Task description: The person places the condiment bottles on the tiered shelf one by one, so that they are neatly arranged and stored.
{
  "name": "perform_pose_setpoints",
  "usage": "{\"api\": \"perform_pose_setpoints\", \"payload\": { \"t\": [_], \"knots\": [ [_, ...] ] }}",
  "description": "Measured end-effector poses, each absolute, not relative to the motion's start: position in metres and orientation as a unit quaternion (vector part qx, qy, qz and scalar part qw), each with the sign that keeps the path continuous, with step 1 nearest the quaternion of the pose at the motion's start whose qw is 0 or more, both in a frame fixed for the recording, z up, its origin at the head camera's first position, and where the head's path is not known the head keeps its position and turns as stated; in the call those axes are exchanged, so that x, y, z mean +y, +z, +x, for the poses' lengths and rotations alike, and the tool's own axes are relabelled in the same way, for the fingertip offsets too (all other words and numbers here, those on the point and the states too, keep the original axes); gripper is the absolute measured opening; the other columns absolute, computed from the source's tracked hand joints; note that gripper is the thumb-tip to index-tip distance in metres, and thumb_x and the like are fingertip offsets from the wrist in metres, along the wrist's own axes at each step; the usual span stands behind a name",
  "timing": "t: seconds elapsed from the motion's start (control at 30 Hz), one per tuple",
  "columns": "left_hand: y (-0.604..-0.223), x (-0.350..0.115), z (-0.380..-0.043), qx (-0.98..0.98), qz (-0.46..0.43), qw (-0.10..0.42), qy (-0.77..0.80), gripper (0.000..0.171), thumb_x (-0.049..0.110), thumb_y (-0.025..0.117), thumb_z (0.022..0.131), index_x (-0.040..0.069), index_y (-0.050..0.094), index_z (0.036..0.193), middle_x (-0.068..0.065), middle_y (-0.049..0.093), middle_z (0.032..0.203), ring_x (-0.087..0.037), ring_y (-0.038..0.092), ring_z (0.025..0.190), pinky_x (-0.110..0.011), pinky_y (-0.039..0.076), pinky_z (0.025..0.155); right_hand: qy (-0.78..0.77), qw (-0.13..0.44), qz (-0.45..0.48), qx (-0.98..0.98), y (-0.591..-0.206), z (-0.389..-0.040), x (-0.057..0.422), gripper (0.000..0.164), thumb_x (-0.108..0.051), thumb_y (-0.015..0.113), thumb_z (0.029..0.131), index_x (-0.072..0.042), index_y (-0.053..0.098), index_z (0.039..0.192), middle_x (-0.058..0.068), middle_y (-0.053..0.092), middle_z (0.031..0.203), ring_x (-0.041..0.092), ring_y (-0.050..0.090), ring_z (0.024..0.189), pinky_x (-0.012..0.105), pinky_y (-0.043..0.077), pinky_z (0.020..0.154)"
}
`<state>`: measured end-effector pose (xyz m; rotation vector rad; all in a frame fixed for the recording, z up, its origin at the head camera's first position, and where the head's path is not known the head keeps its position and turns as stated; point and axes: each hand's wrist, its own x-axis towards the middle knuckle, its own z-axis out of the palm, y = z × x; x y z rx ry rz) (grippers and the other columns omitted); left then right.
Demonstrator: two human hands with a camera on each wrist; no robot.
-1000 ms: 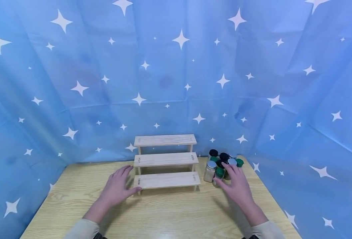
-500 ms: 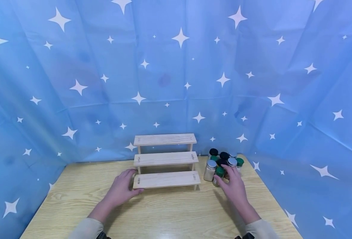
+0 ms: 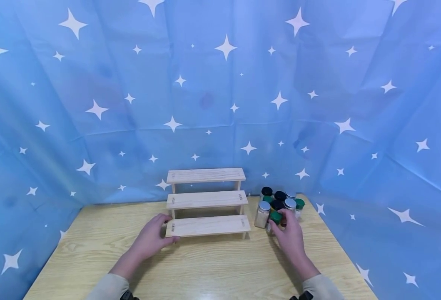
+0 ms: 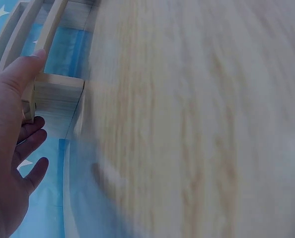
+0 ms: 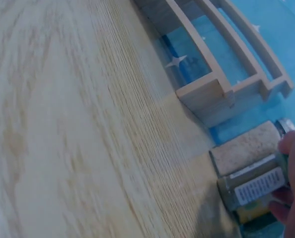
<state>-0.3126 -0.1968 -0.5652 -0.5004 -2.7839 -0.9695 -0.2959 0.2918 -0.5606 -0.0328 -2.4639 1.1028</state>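
Observation:
A three-step pale wooden shelf rack stands at the table's back, its steps bare. My left hand grips the left end of its lowest step. In the left wrist view the thumb lies along the front edge, with fingers curled behind the end. At the rack's right, my right hand pinches a green-lidded spice jar by its lid. The right wrist view shows that jar's barcode label; the hand partly hides the lid. Touching or close beside it is a silver-lidded jar with pale contents.
Several more jars with black, green and silver lids crowd behind the right hand, near the table's back right corner. A blue star-patterned cloth hangs behind and at both sides of the wooden table.
My left hand has moved right and onto the rack's lowest step. The right hand has come down and left, its fingers closing on the green-lidded jar. Rack and jars have stayed in place.

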Motion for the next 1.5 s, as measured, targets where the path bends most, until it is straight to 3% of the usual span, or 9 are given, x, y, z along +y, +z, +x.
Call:
{"api": "perform_pose_setpoints", "payload": {
  "t": [0.2,0.27,0.47,0.6,0.93,1.17,1.5],
  "knots": [
    [-0.560,-0.199,-0.310,-0.939,-0.167,0.084,-0.290,0.077,0.048,0.095,0.086,0.005,0.068,0.144,-0.009,0.070,0.140,-0.038,0.067,0.130,-0.060,0.055,0.111,0.423,0.259,-0.013,-0.868,-0.559,-0.294,0.286,0.041,-0.009,0.083,0.100,-0.006,0.062,0.135,0.013,0.070,0.123,0.030,0.070,0.107,0.020,0.058,0.088],
    [-0.559,-0.199,-0.311,-0.943,-0.171,0.088,-0.273,0.076,0.049,0.095,0.086,0.006,0.069,0.143,-0.009,0.071,0.139,-0.037,0.068,0.128,-0.058,0.056,0.111,0.434,0.281,-0.003,-0.856,-0.557,-0.293,0.284,0.041,-0.007,0.083,0.099,-0.005,0.063,0.135,0.012,0.071,0.119,0.029,0.070,0.103,0.014,0.055,0.084],
    [-0.559,-0.198,-0.313,-0.945,-0.176,0.094,-0.260,0.076,0.048,0.096,0.086,0.005,0.069,0.143,-0.010,0.072,0.138,-0.038,0.069,0.127,-0.059,0.056,0.111,0.456,0.330,0.045,-0.826,-0.540,-0.294,0.276,0.043,-0.003,0.086,0.097,-0.002,0.065,0.134,0.008,0.070,0.116,0.022,0.067,0.094,0.018,0.059,0.078],
    [-0.561,-0.196,-0.312,-0.943,-0.174,0.091,-0.271,0.079,0.047,0.096,0.085,0.005,0.068,0.146,-0.012,0.070,0.141,-0.039,0.067,0.129,-0.060,0.054,0.114,0.477,0.338,0.074,-0.808,-0.524,-0.296,0.264,0.042,-0.005,0.086,0.097,-0.003,0.067,0.135,0.007,0.070,0.117,0.016,0.065,0.095,0.014,0.057,0.079],
    [-0.560,-0.195,-0.309,-0.944,-0.157,0.083,-0.279,0.079,0.046,0.096,0.085,0.006,0.068,0.147,-0.011,0.070,0.143,-0.039,0.066,0.131,-0.059,0.053,0.114,0.525,0.317,0.114,-0.781,-0.483,-0.323,0.215,0.040,-0.010,0.090,0.096,-0.005,0.073,0.132,0.010,0.074,0.116,0.026,0.071,0.100,0.017,0.061,0.083],
    [-0.559,-0.197,-0.308,-0.944,-0.144,0.087,-0.284,0.078,0.044,0.097,0.084,0.007,0.068,0.147,-0.011,0.069,0.144,-0.039,0.065,0.134,-0.060,0.052,0.116,0.576,0.251,0.150,-0.764,-0.456,-0.342,0.175,0.044,-0.017,0.087,0.099,-0.006,0.071,0.139,0.013,0.075,0.118,0.031,0.073,0.105,0.020,0.062,0.088],
    [-0.560,-0.194,-0.310,-0.945,-0.146,0.079,-0.283,0.077,0.044,0.096,0.085,0.007,0.068,0.147,-0.011,0.069,0.145,-0.040,0.065,0.134,-0.060,0.051,0.117,0.567,0.231,0.196,-0.766,-0.423,-0.384,0.127,0.038,-0.024,0.084,0.103,-0.013,0.072,0.136,0.004,0.075,0.117,0.021,0.072,0.107,0.034,0.066,0.091]
  ]
}}
